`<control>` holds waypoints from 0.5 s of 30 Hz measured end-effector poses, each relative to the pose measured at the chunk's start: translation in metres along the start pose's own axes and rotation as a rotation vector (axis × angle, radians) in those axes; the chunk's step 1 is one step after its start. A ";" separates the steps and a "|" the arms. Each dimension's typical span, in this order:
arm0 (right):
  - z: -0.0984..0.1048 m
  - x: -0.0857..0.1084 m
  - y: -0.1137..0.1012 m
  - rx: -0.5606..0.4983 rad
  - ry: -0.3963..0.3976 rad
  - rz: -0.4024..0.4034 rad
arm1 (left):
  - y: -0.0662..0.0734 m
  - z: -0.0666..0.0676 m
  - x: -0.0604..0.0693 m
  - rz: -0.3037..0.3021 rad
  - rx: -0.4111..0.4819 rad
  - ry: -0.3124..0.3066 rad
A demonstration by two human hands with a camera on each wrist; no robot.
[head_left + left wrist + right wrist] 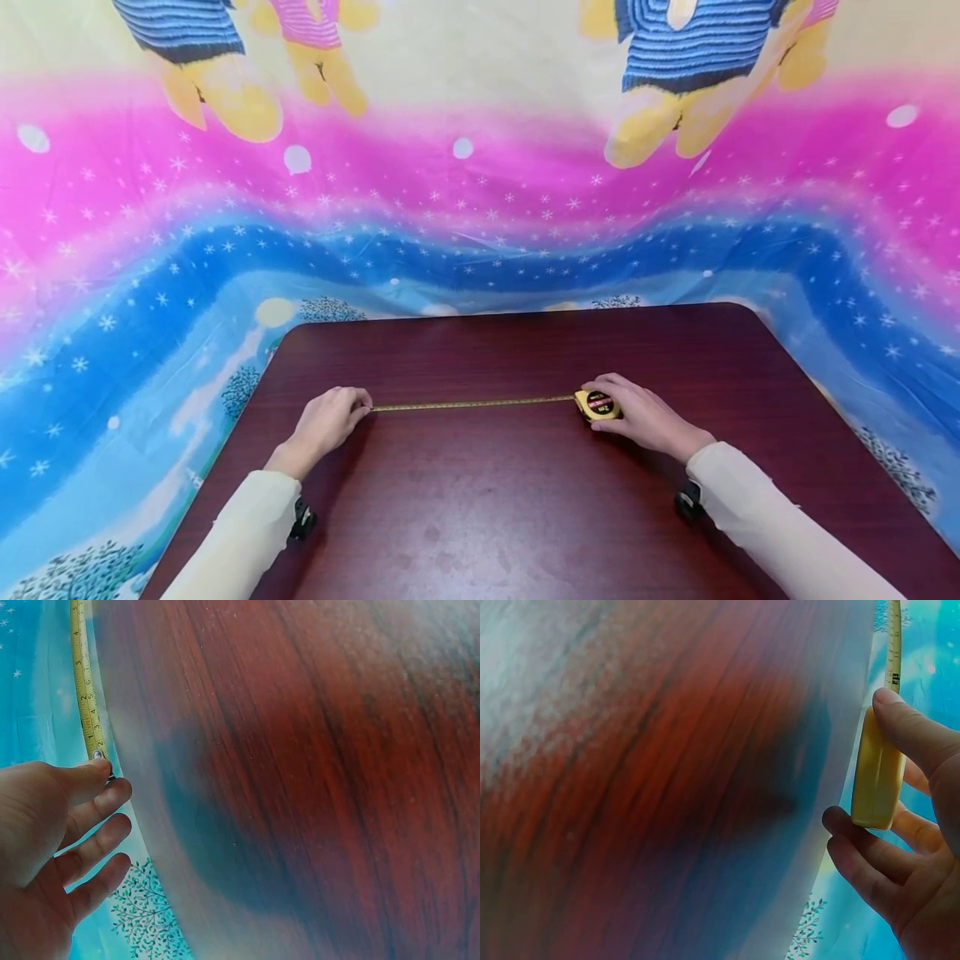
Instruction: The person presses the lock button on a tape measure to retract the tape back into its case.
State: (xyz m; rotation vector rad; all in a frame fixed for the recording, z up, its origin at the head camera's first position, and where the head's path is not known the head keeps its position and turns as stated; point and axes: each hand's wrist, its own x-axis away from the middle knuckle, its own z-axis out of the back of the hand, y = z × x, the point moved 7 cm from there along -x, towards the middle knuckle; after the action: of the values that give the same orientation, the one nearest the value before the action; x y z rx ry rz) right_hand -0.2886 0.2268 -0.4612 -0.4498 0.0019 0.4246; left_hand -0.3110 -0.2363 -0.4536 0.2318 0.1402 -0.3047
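A yellow tape measure [598, 405] with a black and red label is in my right hand [645, 417], its case held between thumb and fingers. From it the yellow blade [472, 405] runs leftward, nearly straight, above the table. My left hand [330, 421] pinches the blade's free end between thumb and index finger. In the left wrist view the blade's numbers [84, 697] and the end by the thumb show, while the left hand [52, 840] has its other fingers loosely bent. The right wrist view shows the case [877, 772] edge-on in the right hand [922, 847].
A dark reddish-brown table [465, 500] with rounded far corners lies under both hands. Behind and beside it hangs a printed cloth [465, 200] in pink and blue, with snowflakes and bears. Black wrist devices [303, 518] sit below the pale sleeves [240, 533].
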 end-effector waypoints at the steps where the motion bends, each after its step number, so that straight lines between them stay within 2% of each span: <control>1: 0.000 0.000 0.000 -0.002 0.000 -0.001 | 0.000 0.000 0.000 0.000 0.002 -0.001; 8: -0.001 -0.001 -0.003 -0.011 -0.005 -0.002 | -0.001 -0.005 0.002 0.002 0.008 -0.015; 15: -0.001 -0.006 -0.009 -0.010 0.006 0.008 | -0.001 -0.005 0.002 0.008 0.007 0.000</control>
State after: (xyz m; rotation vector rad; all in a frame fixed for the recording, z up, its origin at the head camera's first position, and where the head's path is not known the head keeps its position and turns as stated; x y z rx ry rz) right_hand -0.2899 0.2169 -0.4576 -0.4616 0.0077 0.4316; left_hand -0.3101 -0.2367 -0.4592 0.2394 0.1383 -0.2971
